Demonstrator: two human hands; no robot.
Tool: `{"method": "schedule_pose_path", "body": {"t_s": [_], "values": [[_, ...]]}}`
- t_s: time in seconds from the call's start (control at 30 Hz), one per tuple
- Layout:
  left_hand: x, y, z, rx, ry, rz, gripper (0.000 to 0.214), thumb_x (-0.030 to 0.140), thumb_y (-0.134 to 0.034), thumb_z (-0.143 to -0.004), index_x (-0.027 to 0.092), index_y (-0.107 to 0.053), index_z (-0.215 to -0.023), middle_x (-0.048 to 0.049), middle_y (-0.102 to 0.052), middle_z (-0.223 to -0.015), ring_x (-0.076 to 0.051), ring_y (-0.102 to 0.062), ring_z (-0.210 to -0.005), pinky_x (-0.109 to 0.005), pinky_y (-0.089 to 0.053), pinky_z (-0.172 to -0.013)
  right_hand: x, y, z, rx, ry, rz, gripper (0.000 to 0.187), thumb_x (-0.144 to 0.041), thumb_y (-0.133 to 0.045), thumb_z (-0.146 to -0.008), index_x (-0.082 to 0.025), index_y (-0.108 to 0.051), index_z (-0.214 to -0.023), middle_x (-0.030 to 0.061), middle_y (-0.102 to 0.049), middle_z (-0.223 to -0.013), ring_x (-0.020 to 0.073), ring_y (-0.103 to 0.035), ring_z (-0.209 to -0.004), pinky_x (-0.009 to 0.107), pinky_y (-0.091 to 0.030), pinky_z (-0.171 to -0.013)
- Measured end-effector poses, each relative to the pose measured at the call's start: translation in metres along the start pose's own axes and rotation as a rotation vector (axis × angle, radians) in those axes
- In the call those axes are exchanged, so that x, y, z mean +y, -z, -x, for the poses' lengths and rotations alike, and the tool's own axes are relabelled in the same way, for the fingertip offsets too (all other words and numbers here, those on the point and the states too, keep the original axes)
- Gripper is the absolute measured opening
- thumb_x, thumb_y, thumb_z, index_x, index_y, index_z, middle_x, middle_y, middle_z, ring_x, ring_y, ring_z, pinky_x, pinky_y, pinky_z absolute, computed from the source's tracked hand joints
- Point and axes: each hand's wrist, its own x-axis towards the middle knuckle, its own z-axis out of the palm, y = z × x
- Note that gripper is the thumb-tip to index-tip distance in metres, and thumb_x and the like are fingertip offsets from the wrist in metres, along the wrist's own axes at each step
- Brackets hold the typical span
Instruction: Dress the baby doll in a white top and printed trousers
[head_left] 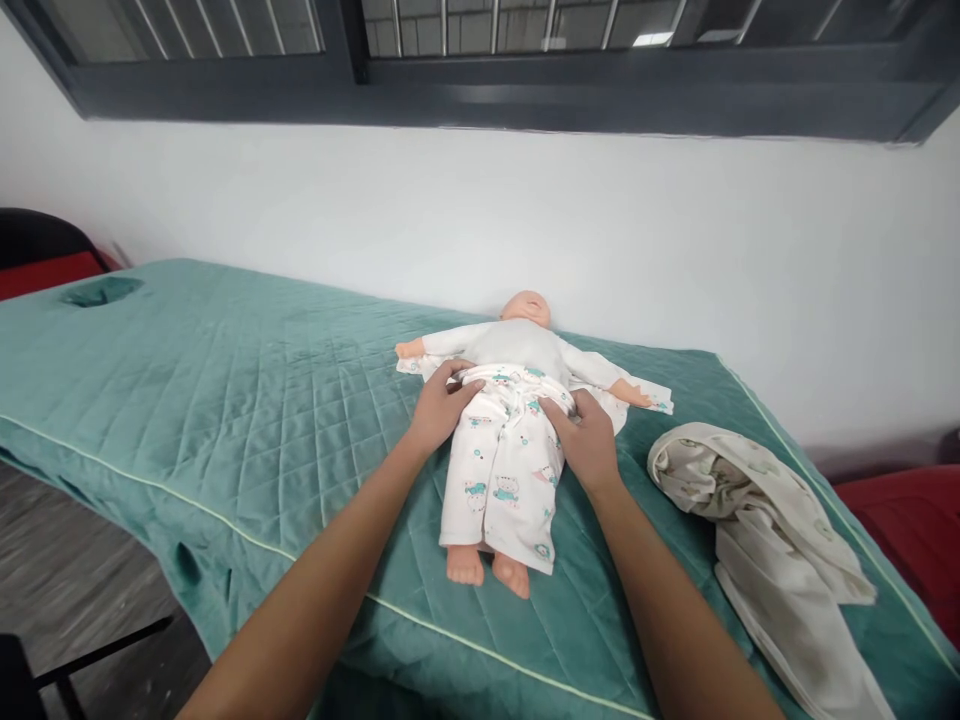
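Observation:
A baby doll [527, 308] lies on its back, arms spread and feet toward me. It wears a white long-sleeved top [517, 345] and white baby trousers [499, 480] printed with small animals. My left hand [444, 403] grips the waistband on one side, thumb on top of the cloth. On the other side, my right hand [585, 437] pinches the waistband near the hip. A drawstring bow sits at the front of the waist between my hands. Another printed white garment [660, 397] is spread beneath the doll's arms.
The doll rests on a massage bed [247, 400] with a green quilted cover and a face hole at the far left. A crumpled cream cloth [780, 540] lies to the right. Red chairs [911, 520] stand beyond the bed's ends. A white wall [300, 210] and barred window are behind.

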Motion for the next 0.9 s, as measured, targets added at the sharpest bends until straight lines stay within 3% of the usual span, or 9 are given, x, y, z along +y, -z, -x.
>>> {"method": "schedule_pose_path", "body": {"t_s": [0.2, 0.37, 0.63, 0.77, 0.9], "values": [[-0.008, -0.003, 0.001, 0.043, 0.003, -0.057, 0.020, 0.034, -0.063, -0.085, 0.022, -0.061, -0.101, -0.0019, -0.065, -0.105, -0.018, -0.061, -0.092, -0.032, -0.048, -0.086, 0.001, -0.002, -0.002, -0.109, -0.058, -0.091, 0.044, -0.064, -0.064, -0.079, -0.023, -0.053, -0.091, -0.0022, -0.056, -0.083, 0.0177, -0.050, -0.076, 0.030, -0.040, -0.071], [-0.004, 0.000, 0.011, 0.075, -0.107, -0.270, 0.010, 0.032, -0.062, -0.086, 0.022, -0.059, -0.085, -0.0020, -0.061, -0.092, -0.019, -0.053, -0.094, -0.033, -0.044, -0.087, 0.001, 0.000, 0.000, -0.133, -0.026, -0.020, 0.043, -0.064, -0.063, -0.079, -0.023, -0.050, -0.082, -0.0015, -0.055, -0.082, 0.0184, -0.049, -0.078, 0.031, -0.038, -0.071], [0.006, 0.011, 0.047, -0.023, -0.230, -0.364, 0.026, 0.034, -0.052, -0.094, 0.022, -0.049, -0.072, -0.0002, -0.055, -0.074, -0.019, -0.046, -0.083, -0.032, -0.040, -0.078, 0.004, -0.001, -0.002, -0.106, -0.005, 0.087, 0.040, -0.061, -0.063, -0.079, -0.022, -0.055, -0.074, -0.0031, -0.053, -0.070, 0.0165, -0.047, -0.071, 0.030, -0.036, -0.067], [0.004, 0.010, 0.051, -0.012, -0.141, -0.352, 0.019, 0.039, -0.062, -0.088, 0.022, -0.054, -0.084, -0.0014, -0.056, -0.085, -0.019, -0.050, -0.088, -0.032, -0.043, -0.080, -0.001, 0.003, 0.001, -0.092, 0.014, 0.067, 0.041, -0.061, -0.062, -0.079, -0.021, -0.057, -0.072, -0.0036, -0.052, -0.067, 0.0155, -0.046, -0.068, 0.029, -0.035, -0.066], [-0.001, 0.009, 0.047, -0.016, -0.112, -0.281, 0.033, 0.039, -0.068, -0.085, 0.024, -0.057, -0.112, -0.0048, -0.058, -0.109, -0.021, -0.052, -0.105, -0.035, -0.043, -0.093, -0.009, 0.013, 0.023, -0.139, 0.053, 0.026, 0.048, -0.060, -0.062, -0.081, -0.021, -0.045, -0.060, -0.0053, -0.038, -0.058, 0.0127, -0.035, -0.061, 0.028, -0.029, -0.058]]}}
